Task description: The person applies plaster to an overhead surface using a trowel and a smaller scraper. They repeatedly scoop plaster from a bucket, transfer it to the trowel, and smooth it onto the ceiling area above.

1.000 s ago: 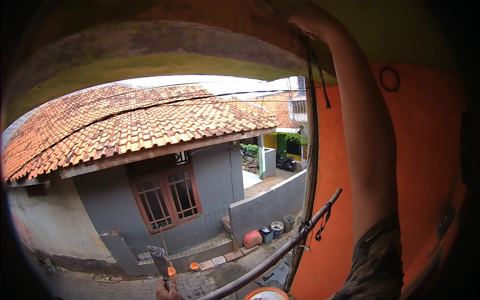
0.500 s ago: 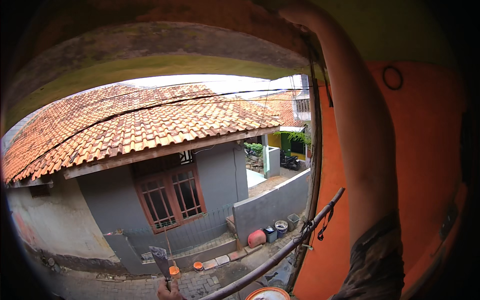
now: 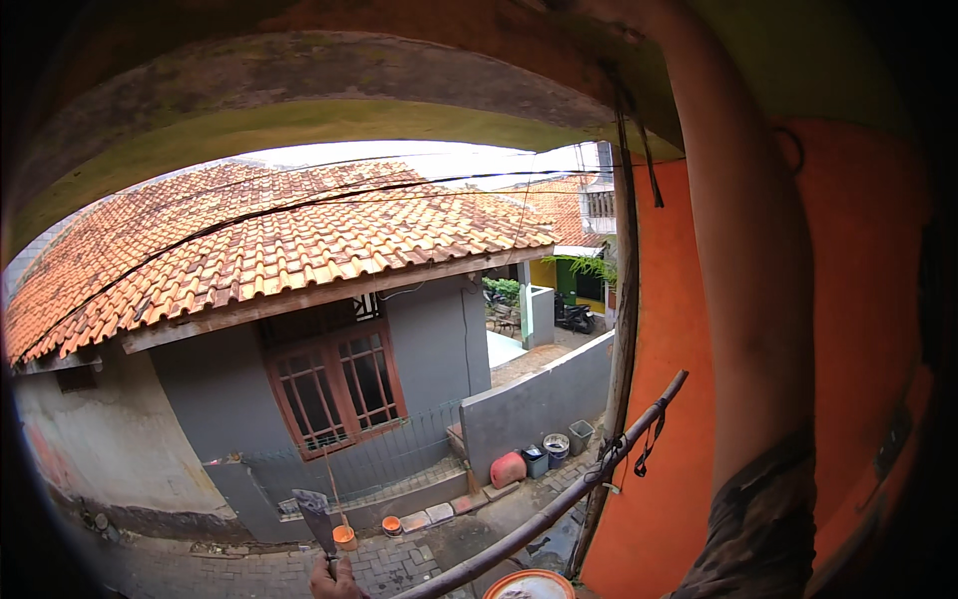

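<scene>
At the lower edge, my left hand (image 3: 337,579) is closed round the handle of a putty knife (image 3: 315,514), whose wide, stained blade points up. My right arm (image 3: 753,270) stretches upward along the right side, a dark patterned sleeve at its base. The right hand (image 3: 624,12) is at the top edge near the beam's underside (image 3: 419,35); shadow and the frame edge hide its fingers. A bamboo pole (image 3: 539,521) slants up from beside my left hand, crossing a wooden upright (image 3: 624,290) where dark ties bind them.
Below me stands an orange-rimmed bucket (image 3: 529,587) with whitish contents. An orange wall (image 3: 669,329) rises at the right. Across the paved lane (image 3: 239,569) stands a grey house (image 3: 434,344) with a tiled roof (image 3: 279,235). Cables (image 3: 249,225) cross in front. Buckets and a red container (image 3: 507,469) sit by a low wall.
My right arm has shifted a little to the right, now partly covering the black ring on the orange wall. My left hand with the putty knife has moved slightly left in view.
</scene>
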`<move>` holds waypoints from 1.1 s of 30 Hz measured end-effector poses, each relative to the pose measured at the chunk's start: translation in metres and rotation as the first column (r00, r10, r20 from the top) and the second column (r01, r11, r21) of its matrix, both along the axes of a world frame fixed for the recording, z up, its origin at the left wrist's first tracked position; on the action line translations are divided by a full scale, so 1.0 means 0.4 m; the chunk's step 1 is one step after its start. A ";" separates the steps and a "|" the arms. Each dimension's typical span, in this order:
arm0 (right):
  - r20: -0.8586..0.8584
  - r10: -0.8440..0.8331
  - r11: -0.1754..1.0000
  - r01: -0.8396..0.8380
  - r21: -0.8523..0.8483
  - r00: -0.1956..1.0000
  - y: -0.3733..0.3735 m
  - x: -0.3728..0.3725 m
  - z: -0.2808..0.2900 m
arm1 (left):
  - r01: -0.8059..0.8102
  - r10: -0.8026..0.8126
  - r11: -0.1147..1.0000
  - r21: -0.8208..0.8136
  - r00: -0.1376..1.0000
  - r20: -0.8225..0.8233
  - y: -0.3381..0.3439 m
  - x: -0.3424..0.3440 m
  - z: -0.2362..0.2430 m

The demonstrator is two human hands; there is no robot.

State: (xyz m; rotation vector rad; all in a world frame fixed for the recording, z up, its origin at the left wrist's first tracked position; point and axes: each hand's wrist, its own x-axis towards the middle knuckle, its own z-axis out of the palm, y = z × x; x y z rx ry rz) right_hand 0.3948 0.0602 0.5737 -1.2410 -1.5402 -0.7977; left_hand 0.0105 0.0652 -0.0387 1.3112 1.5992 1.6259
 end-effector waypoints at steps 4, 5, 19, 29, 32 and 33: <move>-0.032 0.082 0.989 -0.077 0.125 0.996 0.060 0.001 -0.011 | 0.003 -0.003 0.999 0.034 1.000 -0.016 0.006 -0.004 -0.008; -0.048 0.039 0.998 -0.037 0.044 0.998 0.088 0.008 -0.005 | -0.014 0.015 0.999 0.043 1.000 -0.024 0.007 -0.010 -0.019; 0.143 0.008 0.961 -0.047 0.274 0.990 0.019 -0.084 -0.023 | -0.028 0.028 0.999 0.022 0.999 -0.028 0.003 -0.011 -0.015; 0.094 -0.356 0.919 0.330 0.215 0.930 0.076 -0.059 0.017 | -0.024 0.024 1.000 0.018 0.999 -0.041 0.011 -0.017 -0.021; 0.112 -0.325 0.936 0.302 0.181 0.939 0.066 -0.075 0.009 | -0.021 0.021 1.000 -0.014 1.000 -0.012 0.002 -0.010 -0.003; 0.068 -0.276 0.950 0.261 0.173 0.959 0.065 -0.076 -0.001 | -0.022 0.022 1.000 -0.019 1.000 -0.005 0.002 -0.011 -0.004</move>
